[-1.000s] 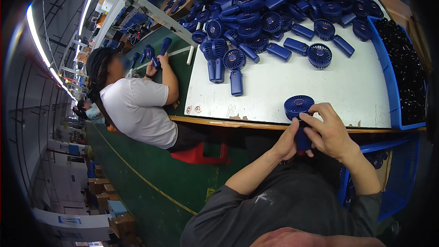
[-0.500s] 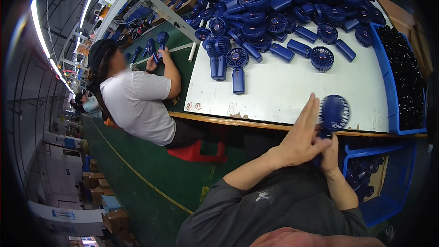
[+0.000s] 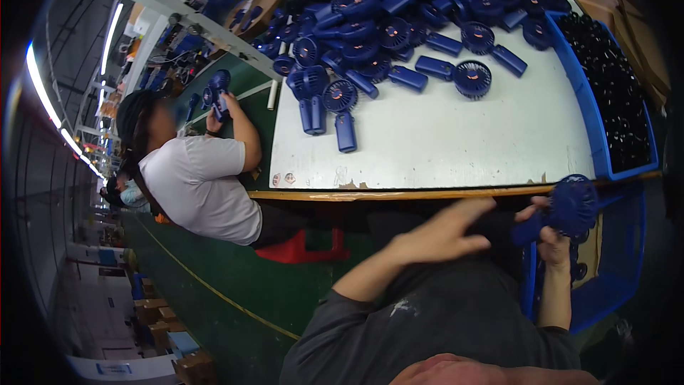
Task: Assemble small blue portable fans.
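Note:
My right hand [image 3: 550,237] grips a dark blue handheld fan [image 3: 566,208] by its handle, below the white table's front edge [image 3: 427,192] and over a blue crate [image 3: 613,292] at my right side. My left hand [image 3: 445,232] hovers open just left of it, fingers spread, holding nothing. A large heap of matching blue fans [image 3: 413,7] covers the far part of the table, with a few single ones [image 3: 342,110] lying nearer.
A blue bin of black parts [image 3: 620,100] stands along the table's right edge. A person in a white shirt [image 3: 199,185] sits at the left, holding a blue fan [image 3: 217,93]. Cardboard boxes [image 3: 164,314] line the green floor.
My right hand has carried the fan to the right and down past the table edge toward the blue crate. My left hand has let go and opened.

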Action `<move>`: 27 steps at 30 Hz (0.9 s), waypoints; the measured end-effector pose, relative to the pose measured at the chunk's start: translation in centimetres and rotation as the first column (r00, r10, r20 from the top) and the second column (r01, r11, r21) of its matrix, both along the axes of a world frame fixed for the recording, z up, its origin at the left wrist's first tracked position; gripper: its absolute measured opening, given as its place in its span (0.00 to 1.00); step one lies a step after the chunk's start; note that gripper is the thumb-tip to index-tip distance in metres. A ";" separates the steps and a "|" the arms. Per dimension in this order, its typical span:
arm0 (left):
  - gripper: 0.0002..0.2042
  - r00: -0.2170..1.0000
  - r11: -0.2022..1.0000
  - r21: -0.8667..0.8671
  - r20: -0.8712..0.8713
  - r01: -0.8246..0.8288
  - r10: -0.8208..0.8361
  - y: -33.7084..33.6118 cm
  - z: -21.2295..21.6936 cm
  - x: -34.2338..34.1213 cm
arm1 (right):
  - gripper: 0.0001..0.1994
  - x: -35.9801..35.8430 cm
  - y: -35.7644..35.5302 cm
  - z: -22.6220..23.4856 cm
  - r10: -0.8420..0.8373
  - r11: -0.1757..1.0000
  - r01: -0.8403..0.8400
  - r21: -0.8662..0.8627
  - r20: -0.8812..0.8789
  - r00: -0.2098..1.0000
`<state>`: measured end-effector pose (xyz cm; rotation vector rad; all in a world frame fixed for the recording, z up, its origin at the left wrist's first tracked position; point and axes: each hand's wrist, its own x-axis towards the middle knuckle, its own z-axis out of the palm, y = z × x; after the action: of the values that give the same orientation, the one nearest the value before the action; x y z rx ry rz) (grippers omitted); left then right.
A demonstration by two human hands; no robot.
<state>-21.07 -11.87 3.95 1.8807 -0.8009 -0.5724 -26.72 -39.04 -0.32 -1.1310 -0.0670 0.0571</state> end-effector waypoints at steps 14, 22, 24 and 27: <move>0.39 0.215 0.215 0.014 0.129 -0.976 0.968 30.7 -5.3 20.3 | 0.31 -20.6 -18.4 -30.3 -0.856 0.161 0.035 -0.986 -0.122 0.502; 0.40 0.164 0.165 0.002 0.127 -0.986 0.978 32.3 -5.7 22.6 | 0.26 -18.4 -20.7 -33.4 -0.726 0.351 -0.172 -0.920 -0.384 0.570; 0.26 0.281 0.277 -0.142 -0.007 -0.950 0.960 29.6 -2.9 20.9 | 0.21 -16.8 -20.4 -30.5 -0.670 0.406 -0.086 -0.910 -0.360 0.650; 0.16 0.298 0.274 -0.396 -0.001 -0.877 0.954 24.3 -0.4 16.6 | 0.16 -10.1 -11.5 -17.6 -0.556 0.556 0.172 -0.813 -0.210 0.804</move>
<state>-4.50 12.47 3.54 1.7326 0.2134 0.5615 -36.86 -50.55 -17.94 -1.9557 0.7039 -0.0516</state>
